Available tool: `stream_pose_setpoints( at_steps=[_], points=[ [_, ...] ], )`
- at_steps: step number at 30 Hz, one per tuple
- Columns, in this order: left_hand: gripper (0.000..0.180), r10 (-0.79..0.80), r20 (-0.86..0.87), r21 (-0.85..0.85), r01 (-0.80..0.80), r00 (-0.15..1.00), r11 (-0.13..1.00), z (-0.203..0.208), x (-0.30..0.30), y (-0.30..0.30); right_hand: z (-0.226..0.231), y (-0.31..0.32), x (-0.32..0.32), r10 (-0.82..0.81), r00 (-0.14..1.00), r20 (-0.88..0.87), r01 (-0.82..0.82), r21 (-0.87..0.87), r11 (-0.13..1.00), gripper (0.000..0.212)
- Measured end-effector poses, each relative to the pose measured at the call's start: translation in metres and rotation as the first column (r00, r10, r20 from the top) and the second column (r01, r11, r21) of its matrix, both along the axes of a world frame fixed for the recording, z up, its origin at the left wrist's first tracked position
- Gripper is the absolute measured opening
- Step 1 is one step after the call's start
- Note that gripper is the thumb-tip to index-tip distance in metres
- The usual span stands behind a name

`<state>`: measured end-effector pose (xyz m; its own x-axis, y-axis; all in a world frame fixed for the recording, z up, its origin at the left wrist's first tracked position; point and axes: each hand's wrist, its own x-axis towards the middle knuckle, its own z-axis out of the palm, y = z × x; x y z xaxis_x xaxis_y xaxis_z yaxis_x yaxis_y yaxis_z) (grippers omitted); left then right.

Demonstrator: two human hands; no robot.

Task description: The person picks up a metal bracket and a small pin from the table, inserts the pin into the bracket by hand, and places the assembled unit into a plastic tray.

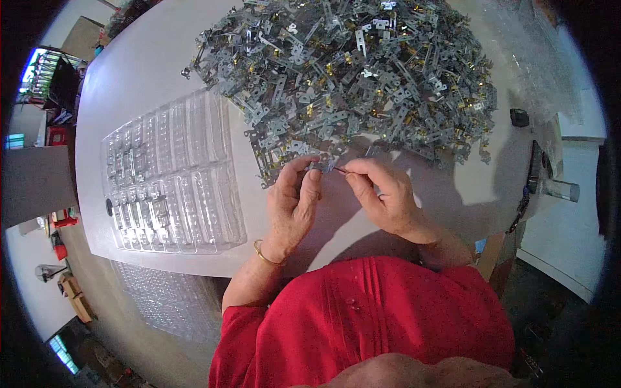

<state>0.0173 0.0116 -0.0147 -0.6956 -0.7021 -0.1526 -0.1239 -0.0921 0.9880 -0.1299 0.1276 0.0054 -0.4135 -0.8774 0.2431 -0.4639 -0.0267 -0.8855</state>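
Note:
My left hand (292, 205) is closed, with thumb and fingers pinching a small silver metal bracket (328, 160) at the near edge of a big heap of metal parts (362, 77). My right hand (388, 200) faces it, thumb and forefinger pressed together on a thin dark-red stick-like piece (339, 170). The tip of that piece points at the bracket; whether they touch I cannot tell. Silver plates with yellow bits make up the heap. To the left lies a clear plastic tray (236, 187) with long slots, several at its left side filled with metal parts.
The white table (155, 58) has a curved near edge close to my body. A small black object (519, 117) and a dark tool-like thing (534, 165) with a chain lie at the right. Clear plastic sheets (537, 58) are at the far right, stacked trays (168, 301) below left.

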Motion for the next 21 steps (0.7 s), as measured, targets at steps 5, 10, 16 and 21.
stream_pose_setpoints(
  at_steps=[5,10,16,21],
  points=[
    [0.03,-0.061,0.117,-0.315,0.096,0.991,0.944,0.001,0.004,-0.001,-0.006,0.003,-0.001,0.011,0.999,-0.03,-0.012,-0.015,1.0,0.015],
    [0.03,-0.022,0.114,-0.453,0.072,0.993,0.889,0.004,0.001,0.004,-0.013,0.006,0.005,-0.011,0.975,0.22,0.007,0.017,1.0,0.021],
    [0.031,-0.061,0.109,-0.534,0.11,0.992,0.839,0.004,-0.001,0.006,-0.004,0.006,0.005,0.061,0.987,0.149,-0.069,0.051,0.996,0.027],
    [0.034,-0.066,0.136,-0.57,0.132,0.989,0.811,0.0,0.0,0.008,-0.005,0.001,0.004,-0.007,0.999,-0.049,0.008,0.015,1.0,0.019]
  ],
)
